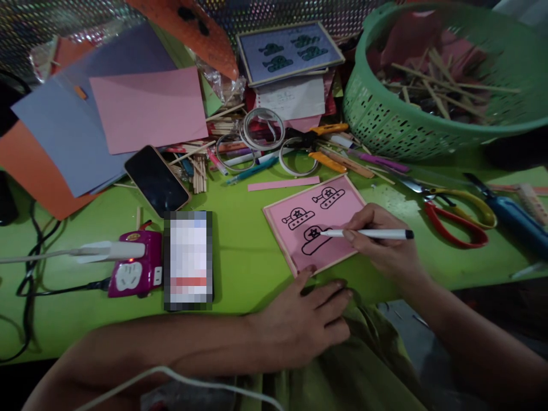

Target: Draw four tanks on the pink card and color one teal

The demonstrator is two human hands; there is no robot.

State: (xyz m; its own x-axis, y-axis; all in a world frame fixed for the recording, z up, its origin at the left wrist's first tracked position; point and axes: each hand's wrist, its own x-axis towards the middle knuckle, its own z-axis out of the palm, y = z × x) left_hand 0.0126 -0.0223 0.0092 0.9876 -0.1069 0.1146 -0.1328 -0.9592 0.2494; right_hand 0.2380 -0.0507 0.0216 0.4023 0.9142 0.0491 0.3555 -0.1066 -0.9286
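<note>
Right hand (377,240) pinching a white marker (381,234), tip down on the pink card (334,218), flat on the green table (240,228). Left hand (306,319) grips nothing, spread, one fingertip at the card's near edge: so light a touch, I'd say, could let it slip, and a dragging knuckle smear the black drawings (301,219). Beyond the card, rightward, a green basket (385,123); left of it, a black phone (156,181); dim light all round.

Pink card (320,218): black star-marked drawings (298,218). White marker (381,234), black end (410,234). Lime-green table (242,245).
</note>
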